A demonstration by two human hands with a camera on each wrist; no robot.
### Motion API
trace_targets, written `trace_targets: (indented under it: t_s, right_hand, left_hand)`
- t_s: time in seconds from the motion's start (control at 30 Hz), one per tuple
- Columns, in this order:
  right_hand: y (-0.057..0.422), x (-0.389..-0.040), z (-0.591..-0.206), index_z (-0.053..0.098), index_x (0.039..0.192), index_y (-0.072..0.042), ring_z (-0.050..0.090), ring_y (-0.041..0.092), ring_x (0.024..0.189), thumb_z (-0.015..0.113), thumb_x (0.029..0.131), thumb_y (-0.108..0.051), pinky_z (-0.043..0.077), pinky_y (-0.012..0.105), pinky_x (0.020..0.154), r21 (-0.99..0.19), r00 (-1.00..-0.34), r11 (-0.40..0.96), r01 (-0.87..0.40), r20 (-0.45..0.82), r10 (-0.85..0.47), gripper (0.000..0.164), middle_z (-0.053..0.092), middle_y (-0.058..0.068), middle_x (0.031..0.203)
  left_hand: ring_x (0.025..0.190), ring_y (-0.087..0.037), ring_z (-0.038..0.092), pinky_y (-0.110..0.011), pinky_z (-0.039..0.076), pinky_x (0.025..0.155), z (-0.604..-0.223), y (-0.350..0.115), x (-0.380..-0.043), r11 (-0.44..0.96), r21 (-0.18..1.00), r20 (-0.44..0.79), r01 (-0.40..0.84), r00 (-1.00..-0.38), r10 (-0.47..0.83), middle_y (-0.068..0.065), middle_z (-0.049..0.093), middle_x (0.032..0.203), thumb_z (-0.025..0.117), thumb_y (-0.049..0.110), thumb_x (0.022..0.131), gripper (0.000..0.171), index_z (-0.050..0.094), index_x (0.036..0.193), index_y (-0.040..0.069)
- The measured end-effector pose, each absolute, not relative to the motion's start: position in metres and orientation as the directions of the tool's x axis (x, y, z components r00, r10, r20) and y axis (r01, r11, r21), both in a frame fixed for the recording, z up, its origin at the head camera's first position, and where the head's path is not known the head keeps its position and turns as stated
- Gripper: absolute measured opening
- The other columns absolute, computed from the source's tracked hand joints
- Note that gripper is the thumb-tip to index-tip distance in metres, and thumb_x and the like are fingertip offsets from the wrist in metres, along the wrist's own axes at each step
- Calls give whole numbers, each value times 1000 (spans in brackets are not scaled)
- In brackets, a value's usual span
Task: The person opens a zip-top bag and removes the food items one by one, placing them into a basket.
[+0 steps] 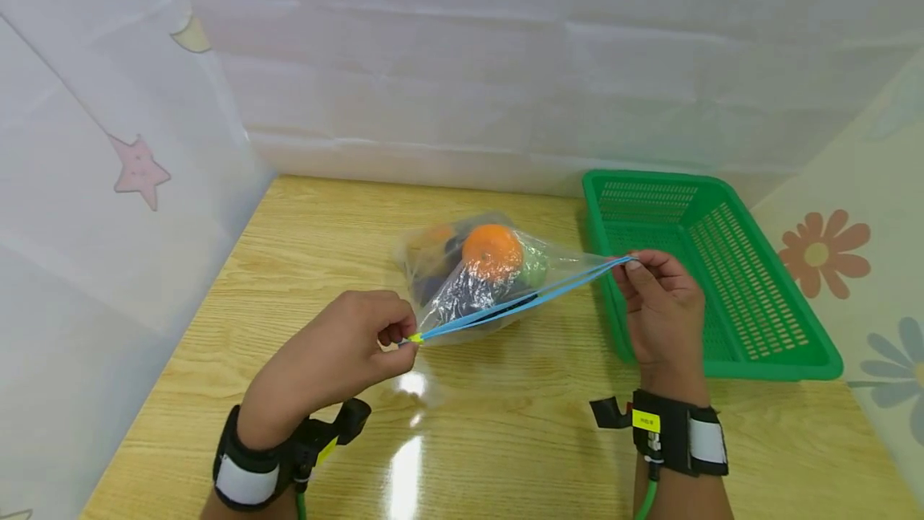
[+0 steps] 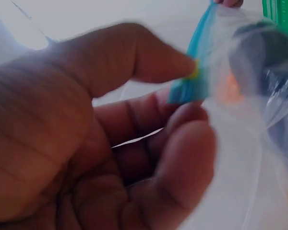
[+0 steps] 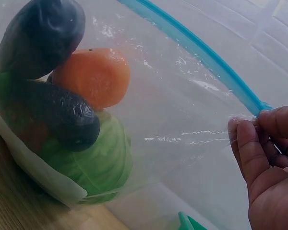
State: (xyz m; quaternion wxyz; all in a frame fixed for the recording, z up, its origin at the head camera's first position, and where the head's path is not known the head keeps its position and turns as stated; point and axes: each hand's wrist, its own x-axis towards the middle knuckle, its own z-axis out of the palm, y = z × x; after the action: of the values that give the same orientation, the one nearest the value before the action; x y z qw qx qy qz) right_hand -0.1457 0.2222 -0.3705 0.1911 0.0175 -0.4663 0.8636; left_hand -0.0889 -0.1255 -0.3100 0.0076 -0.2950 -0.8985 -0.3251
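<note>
A clear zip bag [image 1: 465, 303] full of produce lies on the table, its blue zip strip [image 1: 556, 289] stretched between both hands. My left hand [image 1: 335, 351] pinches the yellow slider [image 2: 196, 70] between thumb and finger at the strip's left end. At the opposite corner, my right hand [image 1: 667, 315] pinches the strip between thumb and fingertips. A dark gap shows between the two zip edges in the head view. Through the plastic I see an orange round piece [image 3: 92, 78], dark eggplant-like pieces [image 3: 45, 36] and a leafy green head [image 3: 103, 160].
A green plastic basket [image 1: 819, 347] with slotted walls stands to the right, just behind my right hand. Wood-grain tabletop [image 1: 274, 263] surrounds the bag. Patterned white sheets [image 1: 469, 62] rise at the back and both sides.
</note>
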Motion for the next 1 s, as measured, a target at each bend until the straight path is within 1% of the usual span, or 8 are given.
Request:
trace_targets:
  t_s: [0.17, 0.37, 0.47, 0.6, 0.7, 0.83, 0.9, 1.0]
  right_hand:
    - [223, -147, -371, 64, 92, 10, 69, 22, 84, 60, 92, 14, 56, 27, 81, -799, -936, -504, -329, 203, 289, 5, 66, 15, 89]
    - [222, -148, -375, 65, 90, 8, 70, 22, 83, 60, 91, 14, 55, 26, 80, -804, -948, -515, -297, 184, 260, 8, 67, 14, 88]
    - [220, -148, -378, 66, 90, 6, 70, 21, 84, 61, 92, 13, 55, 25, 80, -818, -953, -500, -282, 182, 241, 9, 68, 13, 88]
    - [219, -148, -381, 65, 90, 5, 71, 22, 86, 60, 92, 12, 55, 24, 80, -830, -954, -484, -277, 181, 238, 9, 68, 13, 89]
    - [219, -149, -383, 65, 90, 6, 71, 23, 86, 59, 93, 13, 55, 25, 80, -829, -953, -484, -279, 179, 244, 10, 68, 13, 88]
    - [217, -151, -386, 65, 91, 6, 70, 22, 87, 58, 93, 13, 55, 25, 80, -838, -954, -473, -271, 169, 247, 10, 69, 14, 88]
    - [216, -152, -387, 65, 91, 5, 70, 22, 88, 58, 93, 12, 54, 25, 80, -852, -954, -455, -260, 155, 256, 10, 68, 13, 88]
    - [213, -153, -388, 64, 90, 4, 69, 23, 91, 56, 94, 13, 54, 25, 81, -875, -956, -426, -230, 121, 268, 13, 66, 11, 88]
  left_hand:
    - [73, -7, 48, -28, 45, 68, -310, -117, -90, 660, 519, 196, 543, -828, 526, 9, 53, 83, 73, 23, 90, 14, 60, 87, 17]
    - [73, -10, 51, -28, 47, 62, -326, -75, -98, 686, 427, 298, 589, -808, 508, 4, 58, 89, 78, 46, 84, 36, 64, 92, 13]
    - [77, -12, 52, -27, 47, 62, -340, -58, -103, 709, 376, 304, 596, -803, 513, 3, 57, 89, 80, 43, 82, 36, 67, 94, 12]
    - [77, -15, 49, -28, 46, 65, -356, -53, -109, 723, 369, 297, 584, -811, 503, 4, 52, 84, 76, 25, 89, 13, 68, 87, 14]
    - [71, -13, 45, -27, 42, 62, -363, -57, -114, 680, 471, 257, 562, -825, 503, 4, 49, 80, 66, 14, 94, 13, 64, 81, 14]
    - [56, -9, 37, -25, 34, 52, -369, -64, -119, 549, 718, 129, 429, -856, 500, 3, 46, 71, 52, 14, 101, 16, 54, 85, 12]
    - [54, -9, 43, -24, 35, 51, -372, -66, -120, 460, 833, 44, 309, -865, 500, 3, 53, 75, 44, 15, 104, 19, 51, 87, 11]
    - [67, -14, 59, -27, 49, 61, -376, -68, -119, 298, 950, -82, 97, -841, 535, -3, 64, 91, 36, 17, 107, 23, 49, 91, 7]
